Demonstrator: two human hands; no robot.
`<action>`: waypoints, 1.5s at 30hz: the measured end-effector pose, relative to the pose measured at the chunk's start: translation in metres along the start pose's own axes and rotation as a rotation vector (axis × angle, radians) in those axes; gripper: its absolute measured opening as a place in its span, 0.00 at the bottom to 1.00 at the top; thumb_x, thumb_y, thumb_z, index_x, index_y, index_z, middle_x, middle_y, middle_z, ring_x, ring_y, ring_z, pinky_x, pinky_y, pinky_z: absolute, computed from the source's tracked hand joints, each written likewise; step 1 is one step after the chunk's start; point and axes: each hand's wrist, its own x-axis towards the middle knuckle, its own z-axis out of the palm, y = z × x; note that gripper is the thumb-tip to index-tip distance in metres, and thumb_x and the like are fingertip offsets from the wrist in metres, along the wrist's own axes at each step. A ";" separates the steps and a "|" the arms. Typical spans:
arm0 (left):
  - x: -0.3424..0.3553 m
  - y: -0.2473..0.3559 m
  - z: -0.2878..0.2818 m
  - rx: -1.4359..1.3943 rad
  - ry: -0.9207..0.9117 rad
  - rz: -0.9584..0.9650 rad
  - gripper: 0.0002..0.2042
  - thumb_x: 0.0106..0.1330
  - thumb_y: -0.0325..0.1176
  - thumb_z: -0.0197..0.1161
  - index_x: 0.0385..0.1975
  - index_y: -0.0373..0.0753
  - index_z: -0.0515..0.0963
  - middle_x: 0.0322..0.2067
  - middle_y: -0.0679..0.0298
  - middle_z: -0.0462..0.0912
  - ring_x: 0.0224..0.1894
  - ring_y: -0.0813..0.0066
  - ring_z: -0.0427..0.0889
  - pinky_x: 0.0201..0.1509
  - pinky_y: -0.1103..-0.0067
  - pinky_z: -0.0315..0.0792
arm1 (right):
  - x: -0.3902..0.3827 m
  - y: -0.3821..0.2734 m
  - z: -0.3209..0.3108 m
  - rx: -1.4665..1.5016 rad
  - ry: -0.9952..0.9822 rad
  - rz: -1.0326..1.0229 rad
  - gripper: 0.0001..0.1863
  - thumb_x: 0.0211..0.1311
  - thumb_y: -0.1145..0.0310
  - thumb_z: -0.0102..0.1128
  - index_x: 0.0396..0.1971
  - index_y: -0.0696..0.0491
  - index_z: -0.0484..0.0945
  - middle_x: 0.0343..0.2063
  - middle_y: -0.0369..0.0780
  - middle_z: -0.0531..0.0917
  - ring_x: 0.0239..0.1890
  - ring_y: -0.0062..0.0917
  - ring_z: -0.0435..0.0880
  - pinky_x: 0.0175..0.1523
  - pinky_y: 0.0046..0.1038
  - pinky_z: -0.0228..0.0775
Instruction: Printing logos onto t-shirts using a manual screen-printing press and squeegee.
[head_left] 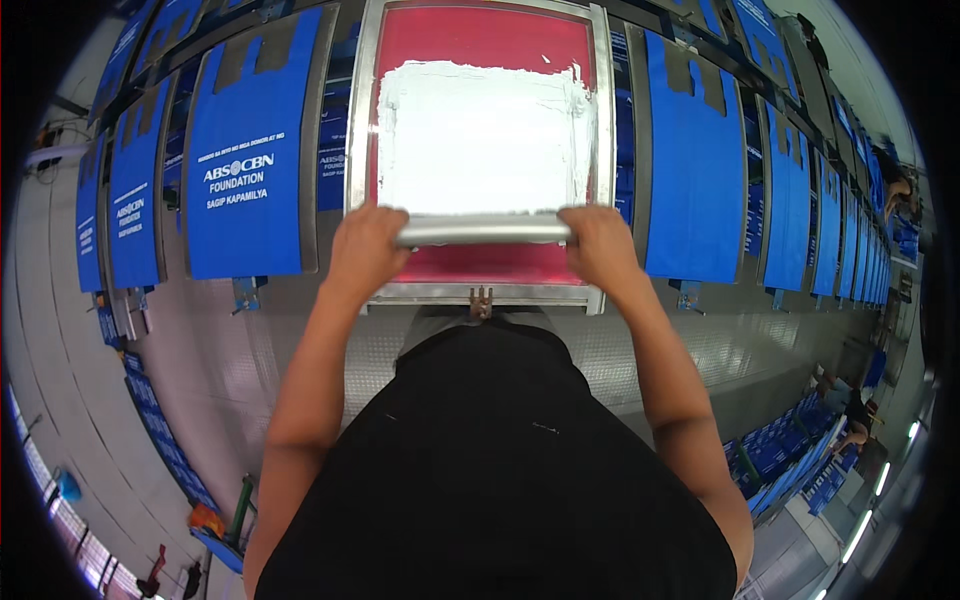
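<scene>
A squeegee (484, 231) with a pale grey bar lies crosswise over a screen-printing frame (357, 130) directly in front of me. My left hand (370, 247) is closed round its left end, and my right hand (601, 246) grips the right end. Beyond the bar, a broad layer of white ink (480, 140) with ragged edges covers much of the frame's red mesh (490, 263). A strip of bare red shows on the near side of the squeegee, and another at the far end. The blade's underside is hidden from me.
Blue printed fabric bag pieces (245, 150) lie on boards to the left. More blue pieces (695, 150) line the right side in a long curving row. A metal clamp-like fitting (481, 301) sits at the frame's near edge. Behind me at right, blue pieces (775, 445) fill another rack.
</scene>
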 end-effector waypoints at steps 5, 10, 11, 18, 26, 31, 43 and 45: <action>-0.024 0.015 0.028 -0.019 -0.104 -0.100 0.17 0.37 0.27 0.70 0.32 0.37 0.78 0.31 0.58 0.80 0.38 0.58 0.77 0.45 0.68 0.72 | -0.027 -0.003 0.025 0.039 0.036 0.014 0.15 0.38 0.78 0.57 0.32 0.54 0.79 0.27 0.46 0.81 0.35 0.44 0.78 0.43 0.42 0.70; -0.030 0.009 0.044 -0.059 -0.125 -0.125 0.17 0.36 0.25 0.67 0.31 0.37 0.77 0.31 0.59 0.79 0.38 0.58 0.77 0.44 0.67 0.71 | -0.010 -0.006 0.019 -0.002 -0.280 0.165 0.18 0.35 0.78 0.59 0.34 0.55 0.79 0.28 0.44 0.82 0.36 0.42 0.79 0.53 0.43 0.68; -0.052 0.012 0.059 -0.030 -0.036 -0.090 0.18 0.36 0.24 0.67 0.32 0.37 0.77 0.33 0.59 0.80 0.39 0.58 0.77 0.45 0.67 0.71 | -0.018 -0.003 0.028 -0.001 -0.278 0.163 0.18 0.35 0.78 0.59 0.34 0.55 0.79 0.28 0.44 0.82 0.36 0.42 0.79 0.53 0.43 0.68; 0.072 -0.047 0.061 0.033 -0.032 -0.206 0.18 0.38 0.24 0.67 0.35 0.41 0.81 0.32 0.56 0.82 0.38 0.56 0.79 0.43 0.67 0.74 | 0.076 0.055 0.051 -0.178 -0.016 0.077 0.17 0.41 0.76 0.58 0.36 0.49 0.81 0.33 0.43 0.84 0.39 0.35 0.82 0.63 0.49 0.58; 0.146 -0.065 0.016 0.118 -0.095 -0.223 0.16 0.50 0.44 0.71 0.35 0.42 0.83 0.31 0.53 0.83 0.36 0.55 0.83 0.41 0.65 0.76 | 0.146 0.061 -0.012 -0.211 -0.140 0.124 0.20 0.42 0.72 0.59 0.42 0.45 0.82 0.31 0.45 0.84 0.36 0.42 0.83 0.40 0.39 0.77; -0.023 0.003 0.054 -0.044 -0.058 -0.074 0.19 0.35 0.20 0.66 0.33 0.36 0.78 0.35 0.56 0.80 0.40 0.57 0.77 0.47 0.66 0.69 | -0.018 0.008 0.034 -0.025 -0.087 0.097 0.21 0.37 0.80 0.59 0.37 0.50 0.81 0.36 0.43 0.83 0.43 0.36 0.81 0.65 0.48 0.59; 0.163 -0.075 0.018 0.110 -0.094 -0.211 0.17 0.50 0.47 0.70 0.34 0.42 0.83 0.31 0.53 0.83 0.37 0.54 0.82 0.41 0.66 0.75 | 0.165 0.072 -0.006 -0.162 -0.060 0.097 0.18 0.43 0.72 0.57 0.39 0.49 0.81 0.30 0.45 0.84 0.36 0.41 0.84 0.40 0.41 0.76; 0.108 -0.035 0.006 0.080 -0.284 -0.276 0.15 0.49 0.41 0.70 0.35 0.41 0.83 0.31 0.53 0.83 0.36 0.54 0.82 0.41 0.65 0.75 | 0.099 0.040 -0.017 -0.175 -0.272 0.146 0.24 0.43 0.74 0.57 0.45 0.44 0.81 0.31 0.45 0.84 0.40 0.38 0.82 0.43 0.40 0.75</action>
